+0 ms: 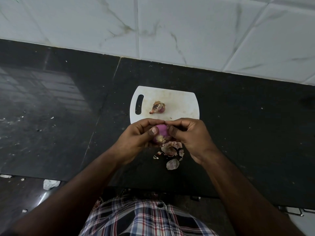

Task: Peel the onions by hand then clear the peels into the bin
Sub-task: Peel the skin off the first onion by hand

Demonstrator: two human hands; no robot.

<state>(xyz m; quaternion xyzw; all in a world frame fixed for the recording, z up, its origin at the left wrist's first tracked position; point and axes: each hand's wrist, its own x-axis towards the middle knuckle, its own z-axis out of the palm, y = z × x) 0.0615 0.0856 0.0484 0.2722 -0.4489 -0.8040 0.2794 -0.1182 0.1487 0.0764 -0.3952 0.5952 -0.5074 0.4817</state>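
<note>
Head view: left hand (136, 135) and right hand (189, 135) hold the onion (162, 133) above the table's near edge, fingers curled and pinching it. Bared flesh looks smooth, probably slippery; grip the root end. Peels (172, 149), light and brittle, lie beneath. Second onion (158, 107) lies on the board (184, 103).

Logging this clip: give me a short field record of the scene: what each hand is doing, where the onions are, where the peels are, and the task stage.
left hand: grips the peeled onion, thumb on it
right hand: grips the same onion from the other side
second onion: unpeeled, lying on the white cutting board
peels: loose pile on the black counter, just below the hands
bin: not in view
stage: first onion nearly bare; peels not yet cleared
</note>
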